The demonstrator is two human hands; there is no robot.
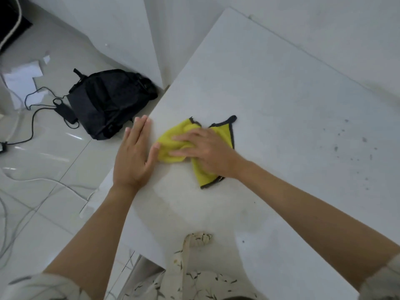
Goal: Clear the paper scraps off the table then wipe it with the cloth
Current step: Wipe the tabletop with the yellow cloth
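The right hand (205, 151) presses down on a bunched yellow microfibre cloth with a dark grey hem (194, 148), its fingers spread over the folds and slightly curled into them, which suits dragging the cloth across the surface rather than lifting it. The left hand (133, 154) lies flat and released, fingers straight and together, on the table's left edge just beside the cloth, the thumb tip touching the yellow fabric; it probably steadies the body during the wiping stroke. The cloth sits near the left edge of the white rectangular table (270, 83), about midway along it. No paper scraps are visible on the table, so the clearing step looks done and the wiping is in hand. Small dark specks (350, 146) dot the surface well to the right of the cloth, so that area likely needs attention yet. Beyond the table, the glossy pale tiled floor (54, 161) carries a black fabric backpack (108, 102), a black power adapter with its cable (66, 114), white paper pieces (23, 77) and loose pale cables (26, 191) near white walls.
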